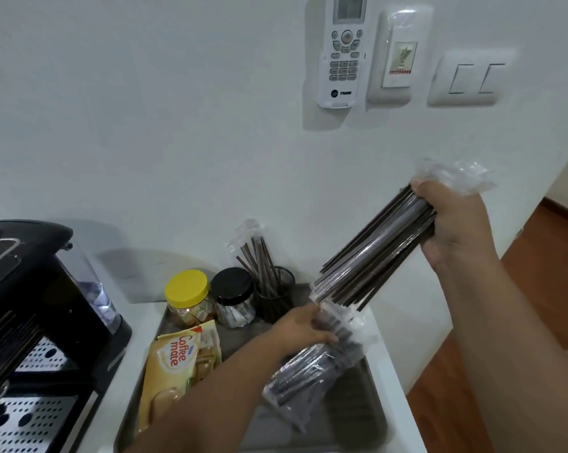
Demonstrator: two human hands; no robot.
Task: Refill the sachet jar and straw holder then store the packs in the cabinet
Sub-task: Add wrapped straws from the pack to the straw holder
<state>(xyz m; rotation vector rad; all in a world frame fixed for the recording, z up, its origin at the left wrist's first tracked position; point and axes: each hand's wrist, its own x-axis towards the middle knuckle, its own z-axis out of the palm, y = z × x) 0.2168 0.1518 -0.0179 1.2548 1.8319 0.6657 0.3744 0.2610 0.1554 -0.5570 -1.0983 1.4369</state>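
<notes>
Am holding bundle of straws [377,248] in right hand [452,227], fingers wrapped round upper end; long axis slanting, lower end pointing down-left toward straw holder [276,299], above tray [358,416]. Left hand [304,331] gripping straw pack [309,371], lying slantwise over tray. Holder standing at tray's back, some straws leaning in it. Beside it: black-lidded jar [233,297], yellow-lidded jar [187,297]. Creamer pack [173,364] lying in front. Coffee machine [30,305] sitting at left.
</notes>
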